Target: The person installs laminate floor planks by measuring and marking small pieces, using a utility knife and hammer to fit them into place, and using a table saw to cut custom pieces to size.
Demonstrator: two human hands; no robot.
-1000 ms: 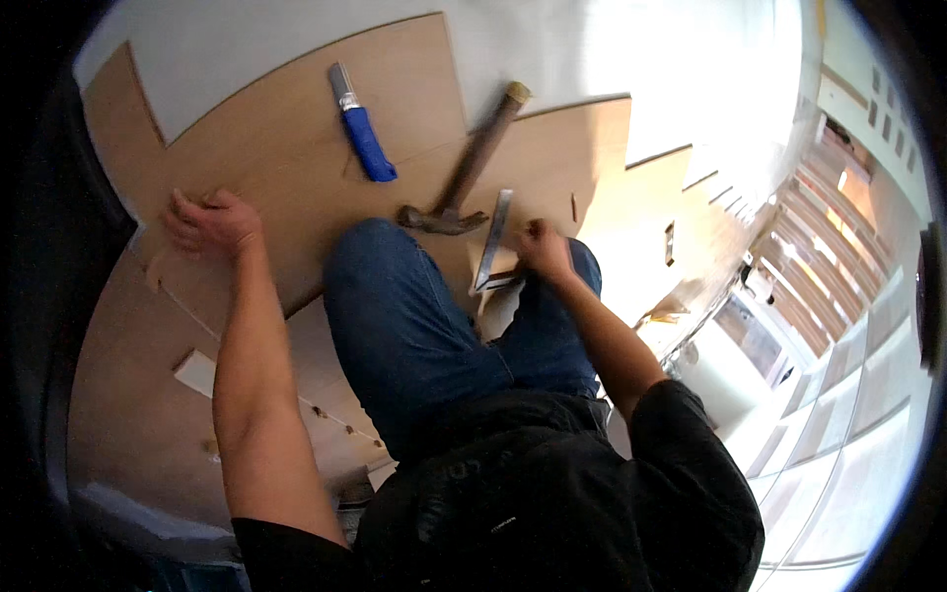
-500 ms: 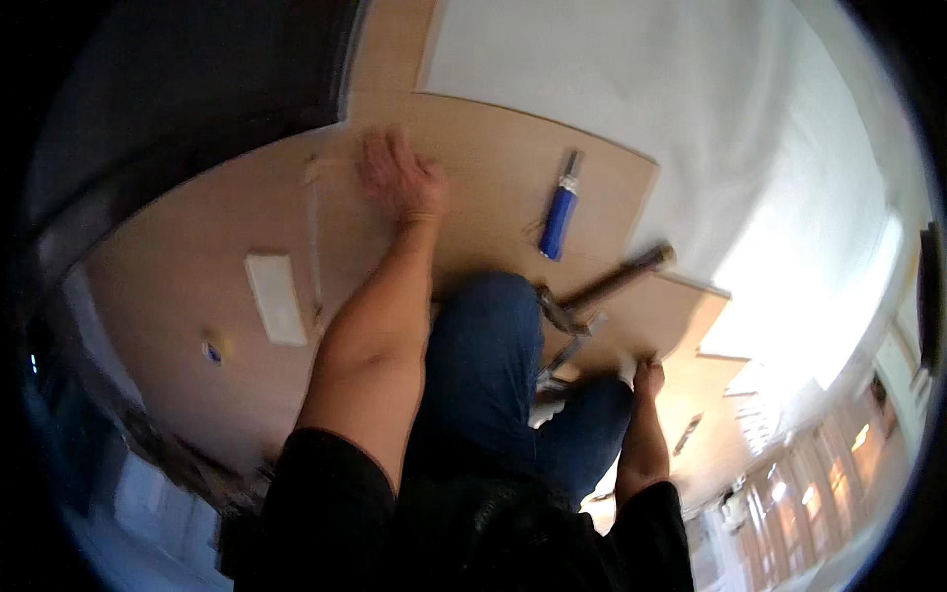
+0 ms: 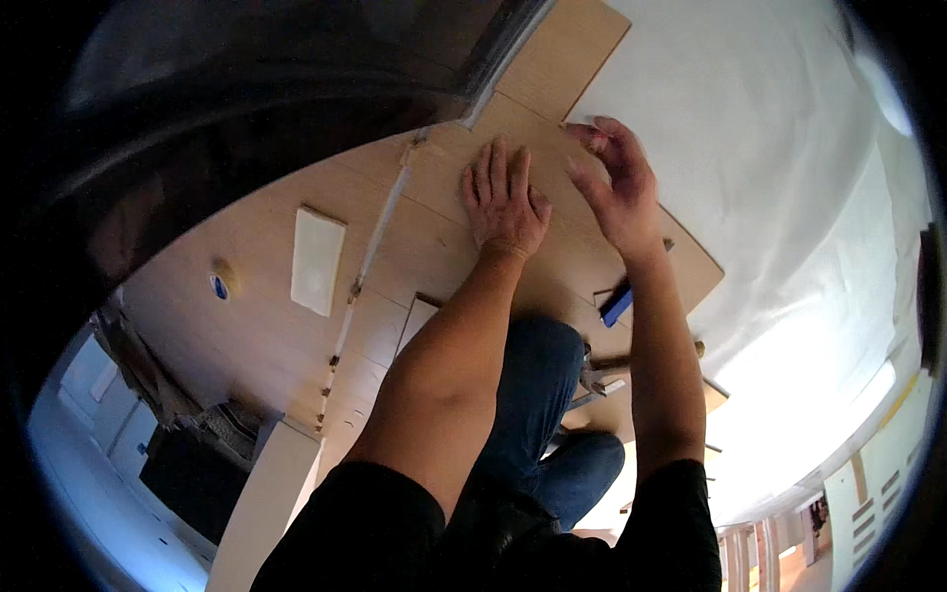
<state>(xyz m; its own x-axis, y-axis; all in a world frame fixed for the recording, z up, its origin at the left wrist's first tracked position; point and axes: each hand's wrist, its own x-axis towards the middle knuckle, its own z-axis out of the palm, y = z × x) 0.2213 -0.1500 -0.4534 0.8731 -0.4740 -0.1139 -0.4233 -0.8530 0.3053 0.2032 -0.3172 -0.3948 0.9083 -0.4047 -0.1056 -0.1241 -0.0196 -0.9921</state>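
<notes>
My left hand (image 3: 506, 202) lies flat on the wood-look floor boards (image 3: 434, 232), fingers spread, holding nothing. Just to its right, my right hand (image 3: 621, 187) is raised near the boards' stepped edge, its fingers curved and apart with nothing visible between them. Below it, a blue-handled tool (image 3: 617, 304) rests on the boards, partly covered by my right forearm. A hammer (image 3: 597, 379) lies beside my knee, mostly hidden behind my leg and arm.
White sheeting (image 3: 760, 168) spreads past the boards on the right. A dark glossy furniture piece (image 3: 296, 89) looms at upper left. Left of a pale seam strip (image 3: 387, 225) in the floor lie a white rectangular block (image 3: 318, 261) and a tape roll (image 3: 224, 280).
My right hand has come up from beside my knee to the boards' far edge, opening out. My left hand stays flat on the boards. The view has swung, shifting the scene.
</notes>
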